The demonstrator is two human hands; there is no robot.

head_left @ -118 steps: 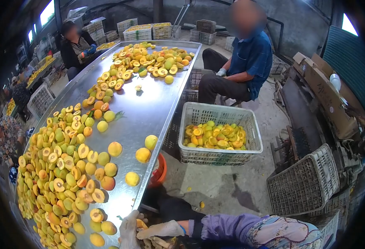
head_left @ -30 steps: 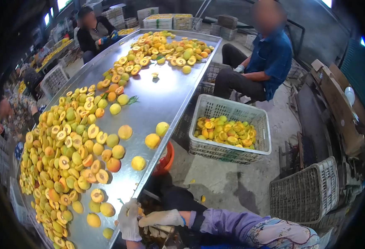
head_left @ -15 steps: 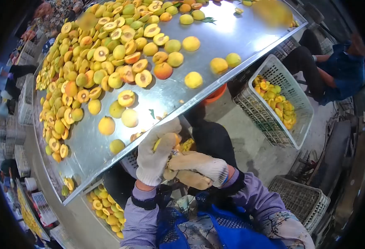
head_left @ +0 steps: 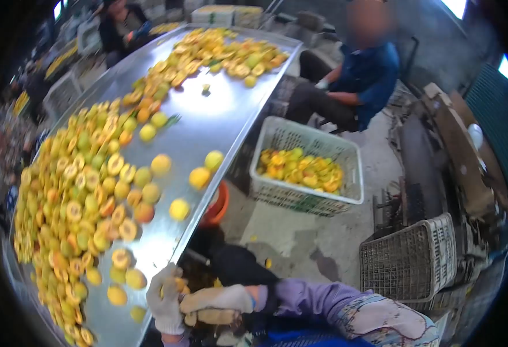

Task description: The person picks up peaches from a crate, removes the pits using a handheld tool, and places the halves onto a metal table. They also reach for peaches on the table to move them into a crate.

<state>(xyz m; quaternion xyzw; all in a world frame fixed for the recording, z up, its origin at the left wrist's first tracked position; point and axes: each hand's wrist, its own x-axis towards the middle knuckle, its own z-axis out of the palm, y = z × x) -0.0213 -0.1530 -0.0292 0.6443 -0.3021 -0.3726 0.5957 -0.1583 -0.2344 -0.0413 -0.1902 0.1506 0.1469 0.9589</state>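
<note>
My left hand (head_left: 165, 299), in a pale knitted work glove, is beside the edge of the metal table. Its fingers are closed round a peach (head_left: 181, 284), of which only a small orange-yellow part shows. Close against it is my right hand (head_left: 218, 303), gloved and stained tan on the fingers. Those fingers are curled shut, and whatever they grip is hidden. On the metal table (head_left: 199, 113) to the left lies a large heap of peaches (head_left: 71, 211), many of them halved, some with the stone showing. A few whole peaches (head_left: 178, 209) lie near the edge.
A grey plastic crate (head_left: 355, 168) with cut peaches stands on the floor ahead. An orange bucket (head_left: 222, 205) is under the table edge. An upturned dark crate (head_left: 401, 263) lies right, by wooden boards (head_left: 462, 165). A seated person (head_left: 366, 81) works beyond; another person (head_left: 124, 29) is across the table.
The view has swung up and to the right, bringing the far table end and the seated person into fuller sight. Both hands stay together, now lower in the view.
</note>
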